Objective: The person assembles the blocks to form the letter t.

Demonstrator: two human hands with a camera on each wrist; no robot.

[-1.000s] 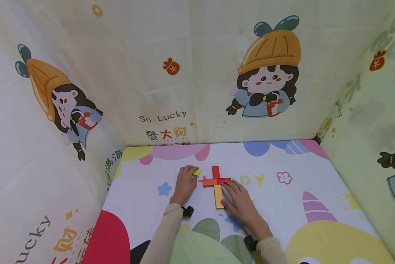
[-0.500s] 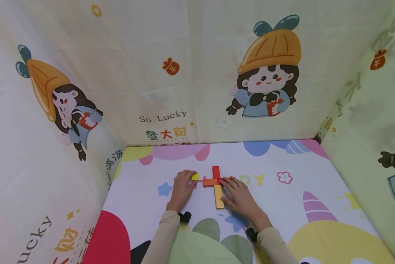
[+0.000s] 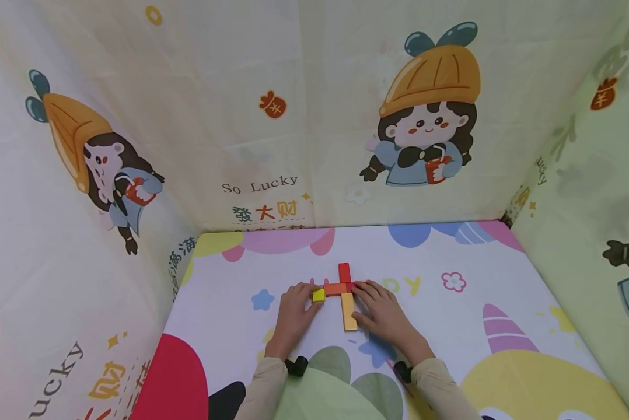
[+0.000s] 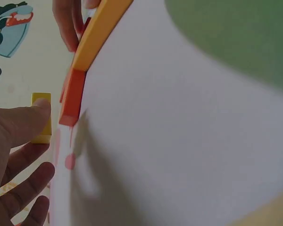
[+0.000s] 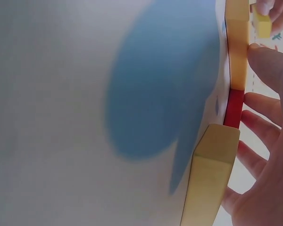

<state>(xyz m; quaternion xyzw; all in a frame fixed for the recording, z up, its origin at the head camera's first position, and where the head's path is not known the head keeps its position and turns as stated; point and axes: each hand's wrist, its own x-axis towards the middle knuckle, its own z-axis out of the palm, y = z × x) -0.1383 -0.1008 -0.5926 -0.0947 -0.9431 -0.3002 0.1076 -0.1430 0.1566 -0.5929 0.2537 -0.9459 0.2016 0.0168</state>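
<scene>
My left hand (image 3: 295, 313) pinches a small yellow block (image 3: 318, 295) between thumb and finger, just off the left end of an orange block (image 3: 335, 289). In the left wrist view a gap separates the yellow block (image 4: 41, 117) from the orange block (image 4: 72, 96). A red block (image 3: 344, 272), a second red block (image 5: 234, 108), the orange block and a long yellow-orange block (image 3: 348, 312) form a cross on the table. My right hand (image 3: 388, 315) rests its fingertips on the second red block, mostly covered in the head view. Its thumb touches the yellow-orange block.
A pale yellow block (image 5: 205, 179) stands beside my right hand, which hides it in the head view. The blocks lie on a printed table mat (image 3: 425, 256). Patterned cloth walls (image 3: 325, 134) rise behind and at both sides.
My left hand has brought the yellow block toward me and slightly right, to the orange block's end. The right hand has shifted only slightly on the blocks.
</scene>
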